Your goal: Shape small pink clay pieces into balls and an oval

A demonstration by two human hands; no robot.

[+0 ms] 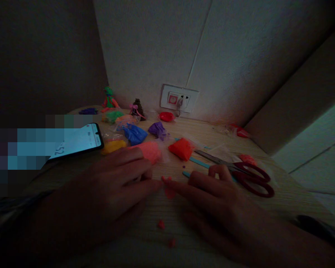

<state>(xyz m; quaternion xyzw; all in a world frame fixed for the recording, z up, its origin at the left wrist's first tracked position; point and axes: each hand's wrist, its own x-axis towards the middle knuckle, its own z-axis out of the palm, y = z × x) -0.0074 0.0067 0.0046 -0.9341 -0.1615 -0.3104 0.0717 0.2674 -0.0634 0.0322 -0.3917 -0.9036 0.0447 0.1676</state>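
Observation:
A small piece of coral-pink modelling clay (pixel 169 191) lies on the wooden table between my hands. My left hand (pixel 114 186) reaches in from the left, its index finger stretched to the clay's left edge and the other fingers loosely bent. From the right, my right hand (pixel 214 193) touches the top of the clay with its extended index fingertip; its thumb is held apart lower down. Neither hand grips anything visible. Two clay crumbs, one of them a red bit (pixel 161 224), lie nearer me. Behind my left fingers rests a bag of pink clay (pixel 152 152).
Scissors with dark red handles (pixel 251 178) and blue strips (pixel 199 162) lie beyond my right hand. Bagged orange (pixel 181 148), blue (pixel 134 134) and purple clay (pixel 158 129) stand behind. A lit phone (pixel 80 143) is left. Clay figures (pixel 109 98) stand near the wall socket (pixel 179 98).

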